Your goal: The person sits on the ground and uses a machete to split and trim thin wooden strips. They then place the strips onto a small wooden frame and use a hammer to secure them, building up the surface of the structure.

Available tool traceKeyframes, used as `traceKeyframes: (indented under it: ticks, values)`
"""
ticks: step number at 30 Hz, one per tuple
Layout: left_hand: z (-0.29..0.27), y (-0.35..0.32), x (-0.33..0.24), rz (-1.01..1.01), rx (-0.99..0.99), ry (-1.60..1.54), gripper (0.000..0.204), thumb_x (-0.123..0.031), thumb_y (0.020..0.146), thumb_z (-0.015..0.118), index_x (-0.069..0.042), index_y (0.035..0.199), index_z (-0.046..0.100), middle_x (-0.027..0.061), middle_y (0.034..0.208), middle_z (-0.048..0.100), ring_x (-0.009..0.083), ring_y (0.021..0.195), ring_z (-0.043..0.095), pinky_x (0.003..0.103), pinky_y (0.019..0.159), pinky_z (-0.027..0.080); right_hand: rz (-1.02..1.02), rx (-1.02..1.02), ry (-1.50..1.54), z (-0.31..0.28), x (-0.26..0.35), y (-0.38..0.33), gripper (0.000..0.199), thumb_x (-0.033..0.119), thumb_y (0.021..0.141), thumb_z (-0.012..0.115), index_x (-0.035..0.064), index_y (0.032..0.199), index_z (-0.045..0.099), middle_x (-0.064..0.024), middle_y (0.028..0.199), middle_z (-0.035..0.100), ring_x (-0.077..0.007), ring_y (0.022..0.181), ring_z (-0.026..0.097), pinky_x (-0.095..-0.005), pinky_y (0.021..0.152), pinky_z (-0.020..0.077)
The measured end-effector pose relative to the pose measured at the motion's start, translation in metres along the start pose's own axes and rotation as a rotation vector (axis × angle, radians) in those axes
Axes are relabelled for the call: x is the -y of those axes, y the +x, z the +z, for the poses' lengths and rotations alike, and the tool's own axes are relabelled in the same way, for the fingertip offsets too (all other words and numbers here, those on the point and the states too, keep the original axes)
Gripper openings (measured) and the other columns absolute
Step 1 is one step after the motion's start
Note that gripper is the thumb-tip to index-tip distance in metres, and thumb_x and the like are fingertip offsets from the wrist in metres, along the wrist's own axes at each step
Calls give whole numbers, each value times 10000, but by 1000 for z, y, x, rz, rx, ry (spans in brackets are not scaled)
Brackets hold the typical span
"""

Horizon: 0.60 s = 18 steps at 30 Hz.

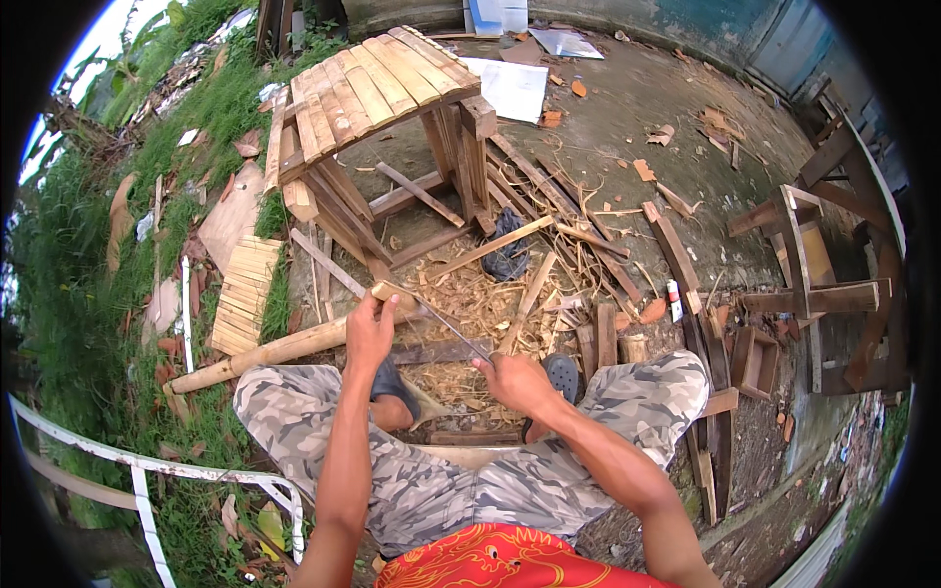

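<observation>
Left hand (369, 333): on the near side of the slatted stand (377, 83), its fingers grasping a pale wood piece (388, 291).
Right hand (522, 380): also on the near side of the stand, farther from it than the left hand; its fingers are clenched round the handle of a thin knife (453, 328).
Blade and wood: the wood piece is just in front of the stand's legs, and the blade slants up to it from the right fist; whether the edge bites in is hard to tell at this size.
Round pole (265, 358): lying aslant in front of the stand, running out to its left.
Shavings (466, 292): a pale, curly litter in front of the stand, with a dark plastic bag (504, 245) to the stand's right.
Slat panel (246, 296): on the grass, to the stand's near left.
White sheet (510, 90): on the ground, just right of the stand's top.
Wooden frame (796, 240): well apart, to the stand's right.
Camouflage trousers (284, 402): knees spread, facing the stand.
</observation>
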<state>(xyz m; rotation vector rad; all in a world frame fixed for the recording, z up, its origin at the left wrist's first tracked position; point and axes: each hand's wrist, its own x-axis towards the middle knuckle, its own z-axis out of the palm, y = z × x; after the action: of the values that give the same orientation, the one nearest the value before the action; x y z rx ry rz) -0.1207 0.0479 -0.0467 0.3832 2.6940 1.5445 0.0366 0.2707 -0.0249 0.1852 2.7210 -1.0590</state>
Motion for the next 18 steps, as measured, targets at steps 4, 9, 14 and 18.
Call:
traceKeyframes:
  ticks: [4,9,14,18]
  values:
    - [2,-2,-11,5,-9,-115,251,-182,980,663,56,1039,609,187,891,718,251,856,738,341,722,559,28,4,2,11,6,-5,484,393,1039,492,-43,888,641,-287,609,610,-490,613,635,-551,602,513]
    - [-2,-11,-25,21,-114,-165,231,-145,961,693,60,999,595,154,871,718,169,813,710,315,693,555,18,-68,35,38,-11,-2,503,390,1044,473,-37,841,645,-282,608,616,-478,597,642,-552,573,515]
    - [-9,-17,-26,61,-199,-200,202,-123,968,685,49,1039,609,137,934,709,143,828,678,286,721,545,126,49,-51,58,-50,9,522,388,1049,468,-31,778,623,-267,569,596,-477,573,632,-554,559,512]
    - [-16,-12,-27,66,-279,-267,232,-135,984,670,48,1108,602,96,959,685,131,846,641,268,713,521,-41,-52,-40,61,-52,6,537,392,1053,458,-48,797,627,-271,565,590,-479,564,623,-549,563,515]
